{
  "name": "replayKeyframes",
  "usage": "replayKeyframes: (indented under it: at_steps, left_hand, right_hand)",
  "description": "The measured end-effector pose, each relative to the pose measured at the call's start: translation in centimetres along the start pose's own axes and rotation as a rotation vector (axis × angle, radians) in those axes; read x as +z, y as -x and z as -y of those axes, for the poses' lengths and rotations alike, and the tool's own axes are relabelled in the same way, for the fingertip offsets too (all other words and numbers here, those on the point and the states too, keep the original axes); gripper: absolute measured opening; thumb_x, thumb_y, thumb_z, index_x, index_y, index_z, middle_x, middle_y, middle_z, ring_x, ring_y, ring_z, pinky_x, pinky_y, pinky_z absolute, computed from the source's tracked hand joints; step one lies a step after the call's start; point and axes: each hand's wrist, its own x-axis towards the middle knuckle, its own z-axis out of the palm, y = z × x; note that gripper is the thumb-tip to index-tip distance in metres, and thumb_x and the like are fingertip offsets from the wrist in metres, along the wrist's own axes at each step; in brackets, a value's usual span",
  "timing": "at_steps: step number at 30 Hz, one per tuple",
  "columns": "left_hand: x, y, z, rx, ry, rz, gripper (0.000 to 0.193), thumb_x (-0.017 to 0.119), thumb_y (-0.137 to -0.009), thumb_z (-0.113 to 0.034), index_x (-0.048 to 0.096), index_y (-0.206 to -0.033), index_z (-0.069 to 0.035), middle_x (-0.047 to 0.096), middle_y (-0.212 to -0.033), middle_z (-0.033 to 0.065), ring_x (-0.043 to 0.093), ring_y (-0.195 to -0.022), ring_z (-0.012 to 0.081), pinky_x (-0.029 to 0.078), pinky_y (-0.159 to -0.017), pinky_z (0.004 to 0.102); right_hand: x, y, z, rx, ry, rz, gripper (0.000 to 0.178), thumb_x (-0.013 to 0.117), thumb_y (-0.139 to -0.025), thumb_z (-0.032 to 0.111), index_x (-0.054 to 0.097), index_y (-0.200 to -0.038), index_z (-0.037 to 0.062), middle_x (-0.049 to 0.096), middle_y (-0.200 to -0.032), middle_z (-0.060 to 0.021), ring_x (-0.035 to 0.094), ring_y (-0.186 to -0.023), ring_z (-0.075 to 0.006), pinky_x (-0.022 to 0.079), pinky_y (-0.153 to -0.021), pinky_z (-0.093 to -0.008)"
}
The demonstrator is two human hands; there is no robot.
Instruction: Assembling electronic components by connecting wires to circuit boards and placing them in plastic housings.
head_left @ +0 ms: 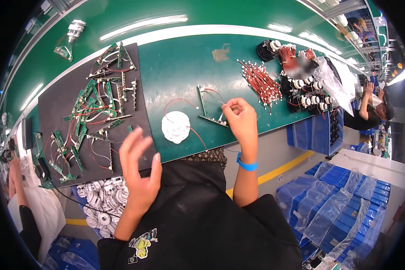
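Note:
My right hand pinches a thin wire that runs from a narrow green circuit board lying on the green bench. A round white plastic part with red wires lies just left of that board. My left hand hovers with fingers spread over the near edge of a dark mat, holding nothing. A blue band circles my right wrist.
The dark mat carries several green circuit boards with red and white wires. A bundle of red wires and black-and-white round parts lie at the right. A bin of white plastic parts sits below the bench. Blue crates stand lower right. Other people work at both sides.

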Motion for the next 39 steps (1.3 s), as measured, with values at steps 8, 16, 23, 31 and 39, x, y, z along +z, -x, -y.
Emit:
replayKeyframes:
  at_steps: [8, 16, 23, 31, 39]
  left_hand:
    - [2.2, -0.6, -2.9, 0.178, 0.259, 0.322, 0.033, 0.071, -0.072, 0.002, 0.062, -0.104, -0.001, 0.063, -0.105, 0.0148, 0.062, -0.099, 0.0307, 0.050, -0.086, 0.0369]
    - [3.1, -1.5, -1.1, 0.647, 0.228, 0.227, 0.033, 0.067, -0.078, -0.007, 0.061, -0.110, -0.002, 0.065, -0.109, 0.0147, 0.064, -0.099, 0.0292, 0.052, -0.088, 0.0431]
    - [-3.6, 1.5, -0.8, 0.386, 0.504, 0.282, 0.036, 0.075, -0.077, -0.018, 0.062, -0.105, 0.000, 0.067, -0.102, 0.0158, 0.065, -0.095, 0.0303, 0.053, -0.083, 0.0428]
    - [-4.8, 4.0, 2.2, -0.247, 1.014, 0.117, 0.053, 0.058, -0.093, -0.033, 0.042, -0.125, 0.006, 0.065, -0.099, 0.0224, 0.065, -0.096, 0.0366, 0.052, -0.084, 0.0475]
    - [-2.6, 2.2, 3.6, -0.510, 1.488, 0.067, 0.041, 0.045, -0.099, -0.030, 0.044, -0.123, 0.002, 0.060, -0.110, 0.0207, 0.066, -0.092, 0.0316, 0.054, -0.081, 0.0475]
  right_hand:
    - [-3.9, 4.8, 4.4, 0.127, -0.667, 0.051, 0.016, 0.062, -0.086, 0.002, 0.054, -0.099, -0.0015, 0.064, -0.079, -0.0128, 0.060, -0.062, -0.0142, 0.051, -0.047, -0.0249]
    - [-2.9, 11.0, 6.5, 0.257, -1.282, 0.471, 0.031, 0.057, -0.085, -0.004, 0.044, -0.113, -0.0045, 0.064, -0.088, -0.0199, 0.067, -0.070, -0.0255, 0.059, -0.056, -0.0339]
    - [-4.0, 8.7, 5.7, 0.068, -0.538, 0.436, 0.020, 0.061, -0.087, 0.002, 0.060, -0.104, -0.0060, 0.066, -0.076, -0.0162, 0.065, -0.062, -0.0195, 0.052, -0.053, -0.0254]
    - [3.4, 2.6, 5.8, -0.157, -0.432, 0.220, 0.024, 0.068, -0.082, 0.003, 0.063, -0.104, -0.0056, 0.068, -0.090, -0.0119, 0.063, -0.080, -0.0126, 0.050, -0.073, -0.0242]
    - [4.2, 2.7, 5.8, -0.187, -1.300, 0.269, 0.016, 0.058, -0.090, 0.004, 0.062, -0.103, -0.0045, 0.065, -0.101, -0.0164, 0.057, -0.075, -0.0156, 0.047, -0.060, -0.0251]
